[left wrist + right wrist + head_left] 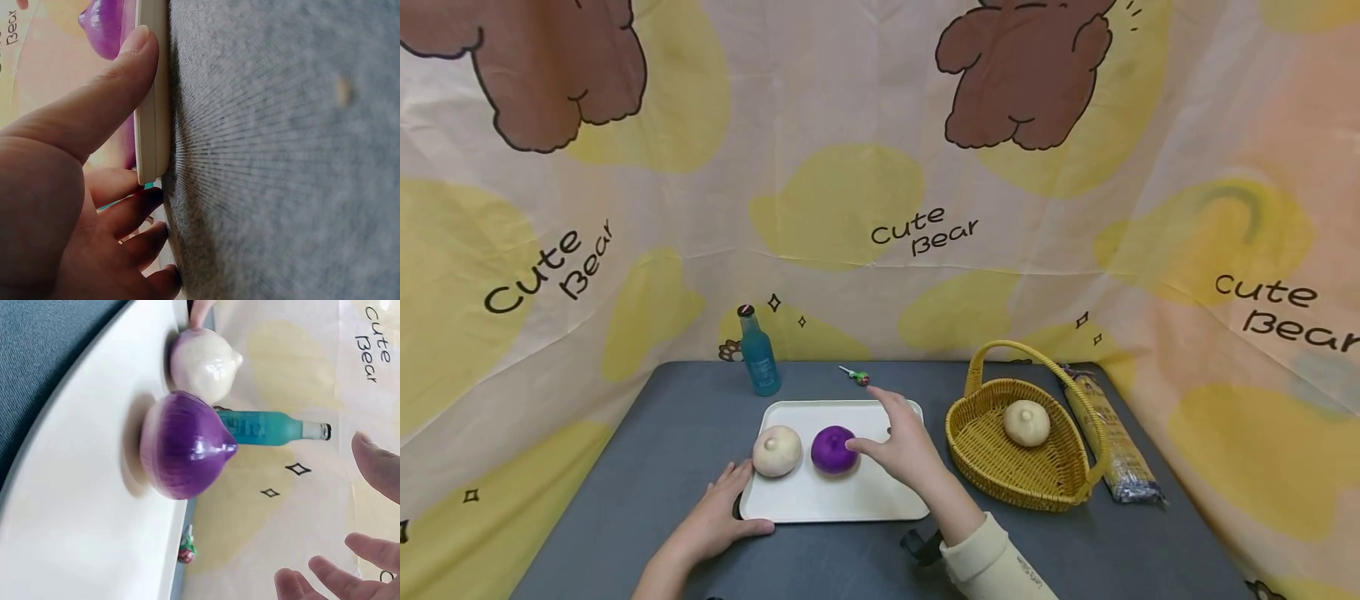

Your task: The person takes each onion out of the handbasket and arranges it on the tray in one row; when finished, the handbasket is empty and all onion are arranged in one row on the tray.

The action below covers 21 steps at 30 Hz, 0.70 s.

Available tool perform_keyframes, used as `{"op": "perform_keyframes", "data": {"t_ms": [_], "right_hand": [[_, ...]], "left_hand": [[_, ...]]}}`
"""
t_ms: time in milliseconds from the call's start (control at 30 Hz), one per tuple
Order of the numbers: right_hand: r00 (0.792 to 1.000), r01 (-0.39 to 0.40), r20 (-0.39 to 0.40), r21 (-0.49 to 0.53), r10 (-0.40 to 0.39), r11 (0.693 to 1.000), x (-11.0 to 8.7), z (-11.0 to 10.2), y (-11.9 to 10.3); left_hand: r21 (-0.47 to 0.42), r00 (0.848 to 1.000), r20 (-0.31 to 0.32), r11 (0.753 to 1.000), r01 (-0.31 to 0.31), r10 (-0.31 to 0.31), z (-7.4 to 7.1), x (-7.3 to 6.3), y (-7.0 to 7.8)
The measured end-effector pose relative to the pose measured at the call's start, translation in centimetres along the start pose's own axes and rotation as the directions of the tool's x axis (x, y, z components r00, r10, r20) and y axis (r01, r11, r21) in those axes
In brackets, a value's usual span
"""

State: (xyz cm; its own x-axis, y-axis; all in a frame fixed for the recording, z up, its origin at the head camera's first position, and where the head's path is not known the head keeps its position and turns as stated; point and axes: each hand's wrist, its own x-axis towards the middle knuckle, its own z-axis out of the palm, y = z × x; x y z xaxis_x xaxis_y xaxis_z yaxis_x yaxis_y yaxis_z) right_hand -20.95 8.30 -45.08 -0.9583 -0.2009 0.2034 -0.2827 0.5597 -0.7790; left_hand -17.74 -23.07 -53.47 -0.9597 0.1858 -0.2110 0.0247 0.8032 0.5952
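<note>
A white tray [880, 500] lies on the table and bears a white onion [777, 451] at its left and a purple onion [833, 450] near its middle. My left hand [718, 512] rests at the tray's front left corner, its thumb along the front edge and its fingers spread by the left side. In the left wrist view the thumb [134, 59] lies against the tray's rim. Over the tray's right half, my right hand [901, 442] is held with thumb and fingers apart and nothing between them. In the right wrist view the purple onion [187, 447] stands apart from those fingers [344, 575].
A yellow wicker basket [977, 467] at the right contains another white onion [1027, 423]. Beside it lies a long yellow packet [1116, 433]. Behind the tray stand a blue bottle [762, 358] and a small green-and-red lollipop [856, 376]. A printed cloth [820, 317] hangs behind the table.
</note>
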Motion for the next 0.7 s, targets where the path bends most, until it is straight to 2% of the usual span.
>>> {"op": "perform_keyframes", "data": {"t_ms": [567, 700], "right_hand": [[0.996, 0.019, -0.09, 0.024, -0.017, 1.0, -0.9, -2.6, 0.8], [0.993, -0.004, -0.117, 0.037, 0.008, 0.999, -1.1, -3.4, 1.3]], "left_hand": [[0.007, 1.0, -0.004, 1.0, -0.004, 0.004, 0.0, -0.1, -0.1], [0.001, 1.0, 0.003, 1.0, -0.001, 0.001, -0.1, 0.0, 0.0]]}}
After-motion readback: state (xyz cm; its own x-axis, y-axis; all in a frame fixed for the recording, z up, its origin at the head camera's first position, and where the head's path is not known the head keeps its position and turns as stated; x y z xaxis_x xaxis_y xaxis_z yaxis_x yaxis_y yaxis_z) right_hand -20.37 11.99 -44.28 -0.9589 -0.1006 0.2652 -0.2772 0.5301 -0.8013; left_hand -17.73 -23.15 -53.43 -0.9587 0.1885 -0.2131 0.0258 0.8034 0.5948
